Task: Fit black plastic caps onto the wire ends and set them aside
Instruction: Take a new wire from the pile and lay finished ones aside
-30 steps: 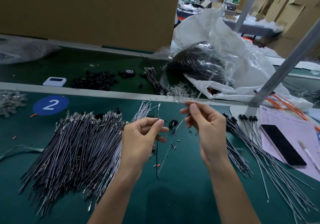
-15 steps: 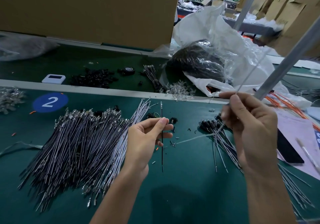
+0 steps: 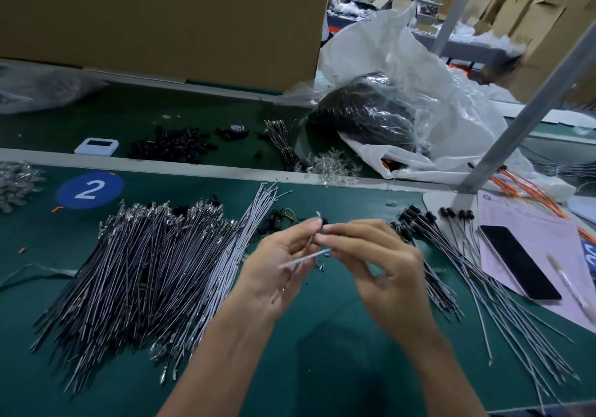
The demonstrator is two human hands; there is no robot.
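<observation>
While left hand [image 3: 274, 276] pinches thin dark wire [image 3: 308, 244], right hand [image 3: 387, 274] pinches pale wire [image 3: 306, 258].

A dark phone [image 3: 519, 263] lies on pink paper [image 3: 529, 219], well apart from the blue sticker [image 3: 90, 190].

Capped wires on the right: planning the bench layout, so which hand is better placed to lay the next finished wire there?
Right. The capped wires lie just beyond the right hand, which pinches the white wire; the left hand, pinching the dark wire, would have to cross over.
</observation>
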